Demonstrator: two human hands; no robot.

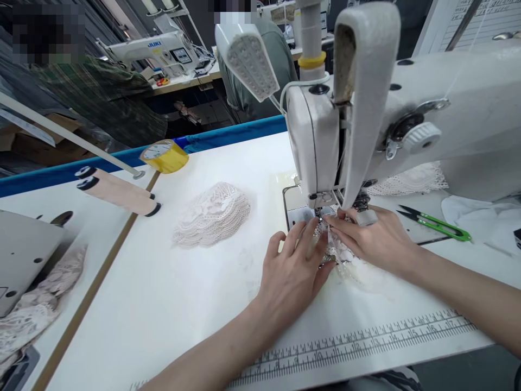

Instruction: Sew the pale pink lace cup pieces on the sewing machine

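A white sewing machine stands on the white table. Under its presser foot lies a small piece of white lace. My left hand lies flat on the lace's left side, fingers spread and pointing at the needle. My right hand presses the lace from the right, its fingertips pinching the fabric just in front of the foot. Both hands touch the same piece.
A stack of white lace pieces lies left of the machine. Yellow tape roll and a pink tube sit further left. Green thread snips lie right of my hand. A ruler strip runs along the front edge. Other people sit behind.
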